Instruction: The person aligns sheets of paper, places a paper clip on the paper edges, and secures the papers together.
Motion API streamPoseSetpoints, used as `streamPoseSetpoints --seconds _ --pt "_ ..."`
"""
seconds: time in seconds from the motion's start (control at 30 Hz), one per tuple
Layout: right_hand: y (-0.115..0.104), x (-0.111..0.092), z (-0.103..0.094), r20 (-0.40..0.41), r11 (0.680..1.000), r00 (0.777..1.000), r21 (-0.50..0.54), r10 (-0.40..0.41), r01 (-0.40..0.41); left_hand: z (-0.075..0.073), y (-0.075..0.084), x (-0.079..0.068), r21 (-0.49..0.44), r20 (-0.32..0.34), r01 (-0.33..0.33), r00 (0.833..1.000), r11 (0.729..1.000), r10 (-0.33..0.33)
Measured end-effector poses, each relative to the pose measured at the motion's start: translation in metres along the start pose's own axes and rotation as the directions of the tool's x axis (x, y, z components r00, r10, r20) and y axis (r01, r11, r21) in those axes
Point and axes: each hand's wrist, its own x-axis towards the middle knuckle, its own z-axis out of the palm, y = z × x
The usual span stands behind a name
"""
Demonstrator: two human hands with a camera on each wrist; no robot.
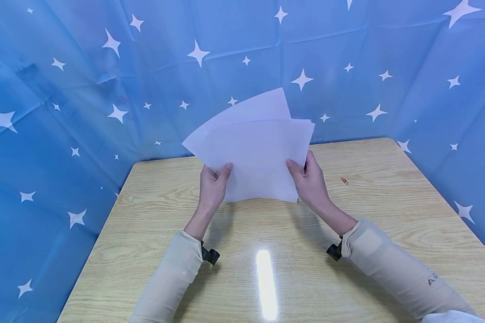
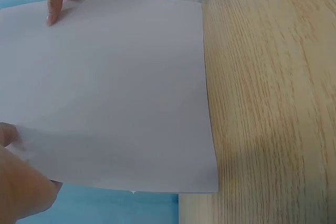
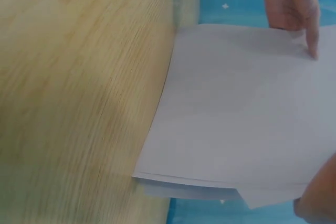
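Several white paper sheets [image 1: 258, 157] are held up above the table, one of them fanned out behind the others toward the upper left. My left hand [image 1: 213, 186] pinches their left edge, thumb on the front face and fingers behind. At the right edge, my right hand [image 1: 310, 181] grips them the same way. In the left wrist view, the sheets [image 2: 115, 93] hang close to the tabletop with their lower edge. The right wrist view shows slightly uneven edges on the sheets [image 3: 236, 114], with a corner sticking out. My fingers behind the paper are mostly hidden.
A small reddish paper clip [image 1: 344, 181] lies on the wooden table [image 1: 145, 251], right of my right hand. Behind the table hangs a blue curtain [image 1: 153, 58] with white stars. Light reflects off the tabletop near its front.
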Motion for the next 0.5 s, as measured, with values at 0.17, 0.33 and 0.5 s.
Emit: streamPoseSetpoints --seconds 0.17,0.33,0.5 --pt "-0.002 0.0 -0.001 -0.003 0.999 1.0 -0.033 -0.015 0.015 0.0 -0.023 0.007 -0.025 -0.012 -0.022 1.0 0.999 0.021" --pt "-0.004 0.001 -0.001 0.002 0.999 0.999 -0.035 -0.039 0.04 0.001 -0.007 0.004 -0.05 -0.001 -0.024 1.0 0.998 0.024" --pt "-0.005 0.001 -0.001 0.006 0.999 0.999 -0.021 -0.048 0.048 0.002 0.004 0.001 -0.052 0.004 -0.022 1.0 0.998 0.023"
